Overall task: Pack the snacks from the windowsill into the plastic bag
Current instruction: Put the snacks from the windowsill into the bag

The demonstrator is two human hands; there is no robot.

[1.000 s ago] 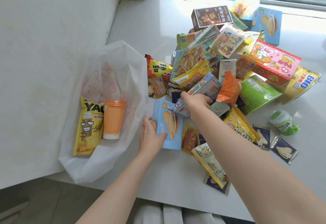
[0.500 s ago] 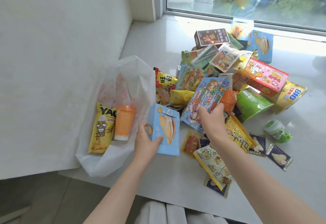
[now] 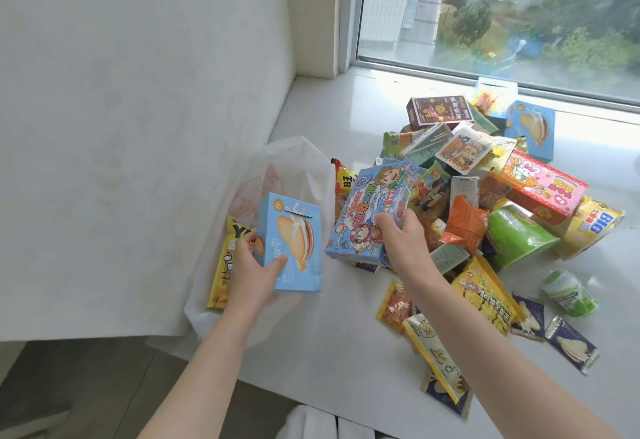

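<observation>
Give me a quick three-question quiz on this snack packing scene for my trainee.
1. True or false: the left hand is empty.
2. What already lies in the plastic bag? A) yellow packet B) glass bottle C) red apple
3. Which hand holds the cartoon-printed box?
Key: 1 false, it grips the light blue biscuit box. 2 A. 3 the right hand.

Single head-worn wide-angle view, looking forward and down from close above a white windowsill [image 3: 332,116], with the window [image 3: 502,13] at upper right.
</observation>
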